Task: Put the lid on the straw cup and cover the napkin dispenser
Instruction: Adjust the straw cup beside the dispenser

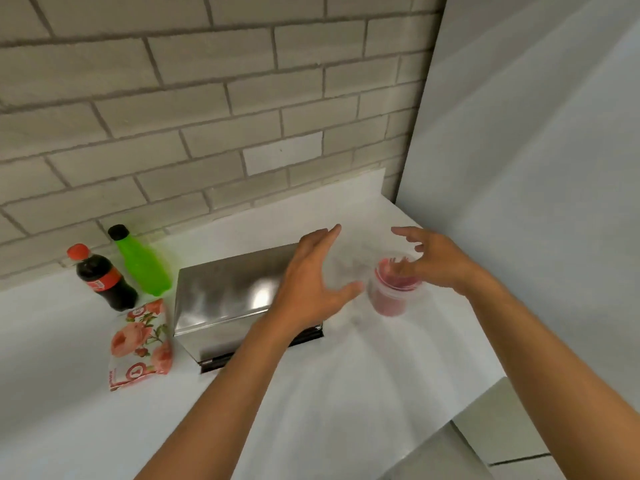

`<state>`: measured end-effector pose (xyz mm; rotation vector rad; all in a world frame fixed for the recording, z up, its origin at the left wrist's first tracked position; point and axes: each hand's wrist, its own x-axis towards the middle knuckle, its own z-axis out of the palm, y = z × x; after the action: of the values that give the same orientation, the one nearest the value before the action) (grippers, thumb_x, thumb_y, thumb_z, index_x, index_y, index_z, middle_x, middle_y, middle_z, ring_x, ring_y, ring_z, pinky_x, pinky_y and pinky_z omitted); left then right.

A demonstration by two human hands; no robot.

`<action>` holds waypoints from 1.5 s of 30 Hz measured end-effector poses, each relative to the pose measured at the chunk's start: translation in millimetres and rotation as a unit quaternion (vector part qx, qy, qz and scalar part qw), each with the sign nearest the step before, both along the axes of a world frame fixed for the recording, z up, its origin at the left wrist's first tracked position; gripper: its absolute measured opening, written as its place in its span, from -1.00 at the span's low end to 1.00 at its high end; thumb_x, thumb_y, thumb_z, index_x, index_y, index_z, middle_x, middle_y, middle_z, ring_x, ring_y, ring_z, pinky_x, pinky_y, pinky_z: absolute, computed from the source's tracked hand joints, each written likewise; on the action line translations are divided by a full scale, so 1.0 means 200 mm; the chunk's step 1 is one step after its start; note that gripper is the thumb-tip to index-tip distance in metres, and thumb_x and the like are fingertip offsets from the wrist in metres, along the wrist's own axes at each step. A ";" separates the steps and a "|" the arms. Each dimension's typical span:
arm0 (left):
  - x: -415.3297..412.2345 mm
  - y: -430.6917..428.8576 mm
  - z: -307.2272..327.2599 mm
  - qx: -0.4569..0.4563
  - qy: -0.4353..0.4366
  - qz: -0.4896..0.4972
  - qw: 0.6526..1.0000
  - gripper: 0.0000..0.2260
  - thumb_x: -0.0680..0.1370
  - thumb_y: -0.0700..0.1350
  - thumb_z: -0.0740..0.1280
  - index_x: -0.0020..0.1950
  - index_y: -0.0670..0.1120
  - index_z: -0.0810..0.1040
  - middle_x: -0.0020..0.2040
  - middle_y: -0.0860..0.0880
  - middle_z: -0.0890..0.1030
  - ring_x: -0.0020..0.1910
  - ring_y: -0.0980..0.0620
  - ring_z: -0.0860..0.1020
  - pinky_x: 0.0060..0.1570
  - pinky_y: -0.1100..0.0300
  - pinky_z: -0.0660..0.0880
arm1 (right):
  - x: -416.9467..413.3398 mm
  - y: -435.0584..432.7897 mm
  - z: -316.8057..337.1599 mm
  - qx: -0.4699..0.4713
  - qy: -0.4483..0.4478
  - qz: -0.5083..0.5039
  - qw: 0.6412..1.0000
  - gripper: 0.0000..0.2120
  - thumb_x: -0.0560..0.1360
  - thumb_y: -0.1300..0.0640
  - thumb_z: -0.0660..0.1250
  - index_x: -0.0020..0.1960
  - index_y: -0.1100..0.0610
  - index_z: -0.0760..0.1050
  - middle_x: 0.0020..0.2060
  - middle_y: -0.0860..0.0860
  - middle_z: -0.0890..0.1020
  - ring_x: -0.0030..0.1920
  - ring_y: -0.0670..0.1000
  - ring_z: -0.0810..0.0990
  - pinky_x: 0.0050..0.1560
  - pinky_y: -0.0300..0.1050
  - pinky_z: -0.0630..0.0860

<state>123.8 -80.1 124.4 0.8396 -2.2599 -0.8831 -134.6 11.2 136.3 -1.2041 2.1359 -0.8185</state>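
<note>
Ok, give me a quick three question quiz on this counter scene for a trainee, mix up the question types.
1. True or false: the left hand is gripping the green bottle.
2. Multiple choice: what lies right beside the steel napkin dispenser, on its left in the picture? A) a flowered napkin pack B) a plate C) a spoon
3. Fill in: the right hand hovers, fingers spread, over the ____ holding red straws.

Key
1. False. Both hands are open and hold nothing; the green bottle stands by the wall next to the cola bottle.
2. A
3. straw cup
</note>
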 end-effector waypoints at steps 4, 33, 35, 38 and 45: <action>-0.23 0.11 -0.13 0.053 -0.039 -0.067 0.996 0.05 0.36 0.24 0.59 0.69 0.23 0.02 0.65 0.18 0.03 0.59 0.16 0.17 0.44 0.31 0.26 | -0.11 0.14 -0.10 0.015 -0.047 -0.042 0.998 -0.15 0.33 -0.14 0.66 0.53 -0.31 0.35 0.45 -0.02 0.45 0.20 0.00 0.57 0.14 -0.07 0.54; -1.10 -0.26 -0.52 0.106 -0.081 0.219 0.967 0.07 0.45 0.14 0.58 0.70 0.09 -0.12 0.59 -0.05 0.11 0.38 -0.12 0.49 0.23 0.10 0.55 | -0.74 -0.70 -0.34 0.012 -0.191 0.187 0.964 -0.23 0.43 0.18 0.63 0.56 0.00 0.40 0.32 0.09 0.60 0.25 0.13 0.64 0.10 -0.08 0.68; -1.13 -0.35 -0.50 0.112 -0.095 0.233 0.961 0.09 0.45 0.16 0.57 0.70 0.08 -0.14 0.57 -0.03 0.11 0.34 -0.12 0.53 0.17 0.08 0.59 | -0.76 -0.78 -0.35 0.008 -0.200 0.184 0.962 -0.25 0.46 0.19 0.61 0.57 0.03 0.39 0.31 0.13 0.61 0.23 0.15 0.66 0.19 0.04 0.67; -1.16 -0.45 -0.50 0.121 -0.087 0.249 0.957 0.08 0.45 0.15 0.57 0.70 0.09 -0.14 0.55 0.01 0.13 0.30 -0.11 0.55 0.11 0.17 0.53 | -0.78 -0.90 -0.35 0.004 -0.210 0.187 0.960 -0.27 0.47 0.20 0.60 0.57 0.07 0.39 0.29 0.16 0.62 0.22 0.16 0.66 0.23 0.12 0.64; -1.21 -0.68 -0.52 0.098 -0.077 0.263 0.957 0.09 0.41 0.10 0.61 0.71 0.02 -0.07 0.52 -0.06 0.20 0.30 -0.14 0.55 0.13 0.09 0.60 | -0.82 -1.15 -0.33 0.007 -0.204 0.193 0.960 -0.29 0.48 0.23 0.58 0.56 0.08 0.40 0.25 0.19 0.64 0.20 0.16 0.67 0.23 0.09 0.64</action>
<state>-118.2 -215.9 20.8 1.5564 -1.9344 -0.8125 -297.6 -219.5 70.0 -1.2631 1.5121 -0.7911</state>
